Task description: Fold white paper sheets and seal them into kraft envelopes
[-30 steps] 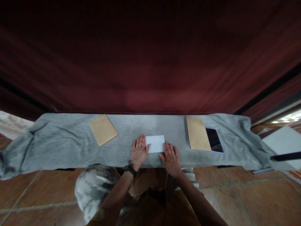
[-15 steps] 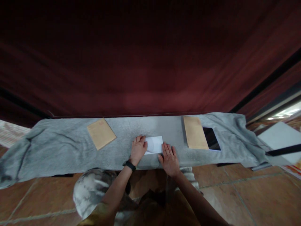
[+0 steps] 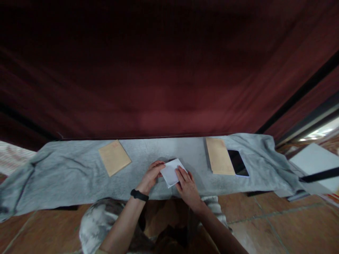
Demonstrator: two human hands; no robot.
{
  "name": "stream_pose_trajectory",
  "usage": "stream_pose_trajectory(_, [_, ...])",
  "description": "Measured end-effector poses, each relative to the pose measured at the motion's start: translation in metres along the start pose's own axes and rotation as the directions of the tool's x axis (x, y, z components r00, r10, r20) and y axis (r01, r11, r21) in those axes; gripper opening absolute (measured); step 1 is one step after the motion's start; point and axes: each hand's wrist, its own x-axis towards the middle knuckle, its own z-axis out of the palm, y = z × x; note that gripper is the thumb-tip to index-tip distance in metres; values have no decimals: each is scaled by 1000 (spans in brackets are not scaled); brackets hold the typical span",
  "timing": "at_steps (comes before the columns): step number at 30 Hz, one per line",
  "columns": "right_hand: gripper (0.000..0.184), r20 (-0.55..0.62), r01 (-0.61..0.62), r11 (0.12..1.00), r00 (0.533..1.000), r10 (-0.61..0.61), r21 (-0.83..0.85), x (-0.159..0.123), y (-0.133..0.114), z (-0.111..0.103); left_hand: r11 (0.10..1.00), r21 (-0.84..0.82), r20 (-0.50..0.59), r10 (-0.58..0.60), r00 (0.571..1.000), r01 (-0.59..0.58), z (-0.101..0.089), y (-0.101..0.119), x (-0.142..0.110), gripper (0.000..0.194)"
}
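Note:
Between my hands is a folded sheet of white paper, tilted and turned at an angle over the grey cloth. My left hand, with a black band on its wrist, pinches the paper's left corner between thumb and fingers. Along the right side, my right hand grips the paper with its fingers lying over the top face and the thumb near the lower edge. The underside of the paper and the fingertips beneath it are hidden.
A grey cloth covers the long narrow bench. One brown envelope lies to the left, another brown envelope to the right, beside a dark-screened phone. A dark red curtain hangs behind. Tiled floor shows below.
The paper lay flat under both hands; now it is lifted and turned, with both hands gripping it. The view has tipped slightly, so the bench sits lower.

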Motion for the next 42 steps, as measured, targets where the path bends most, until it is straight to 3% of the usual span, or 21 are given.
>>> stream_pose_trajectory(2, [49, -17, -91, 986, 995, 94, 139, 11, -4, -6, 982, -173, 61, -59, 996, 69, -1, 10, -5, 44])
stream_pose_trajectory(4, [41, -10, -239, 897, 965, 261, 373, 23, -7, -10, 970, -233, 65, -59, 996, 72, -2, 15, -8, 55])
stream_pose_trajectory(7, [41, 110, -389, 551, 875, 471, 738, 37, -11, -10, 986, -162, -47, 19, 999, -27, 1, 6, -14, 56])
stream_pose_trajectory(9, [45, 224, -411, 301, 836, 500, 861, 41, -14, -7, 992, -104, -45, 71, 996, -76, 6, -7, -17, 50])
stream_pose_trajectory(11, [48, 316, -428, 135, 814, 488, 894, 42, -17, -5, 991, -94, -13, 98, 995, -99, 10, -19, -19, 45])
stream_pose_trajectory(15, [54, 345, -443, 44, 752, 562, 896, 40, -12, -10, 988, -70, -79, 130, 988, -135, 3, -30, -14, 33])
stream_pose_trajectory(18, [53, 321, -430, 23, 708, 629, 903, 39, 2, -15, 992, 2, -25, 125, 992, -125, -11, -26, -6, 29])
stream_pose_trajectory(21, [49, 284, -434, 66, 690, 666, 899, 38, 15, -16, 989, 85, 78, 118, 990, -124, -23, -19, 3, 24])
stream_pose_trajectory(23, [40, 271, -468, 163, 724, 634, 869, 35, 19, -12, 980, 134, 82, 138, 987, -149, -26, -15, 12, 21])
stream_pose_trajectory(25, [33, 286, -511, 279, 769, 572, 813, 31, 19, -7, 956, 215, 7, 205, 979, -201, -25, -13, 21, 22])
stream_pose_trajectory(27, [30, 296, -535, 361, 787, 541, 764, 29, 17, -2, 896, 360, -108, 315, 943, -258, -20, -14, 27, 27])
stream_pose_trajectory(30, [26, 282, -558, 420, 781, 558, 716, 30, 14, 3, 713, 621, -163, 522, 837, -324, -4, -23, 23, 35])
stream_pose_trajectory(33, [23, 266, -580, 483, 777, 570, 656, 33, 16, 6, 455, 807, 1, 636, 772, -376, 18, -41, 7, 42])
stream_pose_trajectory(35, [23, 261, -581, 544, 791, 554, 605, 33, 19, 7, 297, 877, 123, 622, 773, -378, 30, -56, -4, 49])
stream_pose_trajectory(37, [22, 232, -560, 638, 819, 526, 529, 30, 24, 9, 192, 916, 182, 582, 793, -352, 38, -68, -11, 54])
stream_pose_trajectory(42, [29, -5, -454, 879, 888, 459, 143, 22, 26, 9, 94, 948, 215, 520, 827, -306, 41, -78, -13, 62])
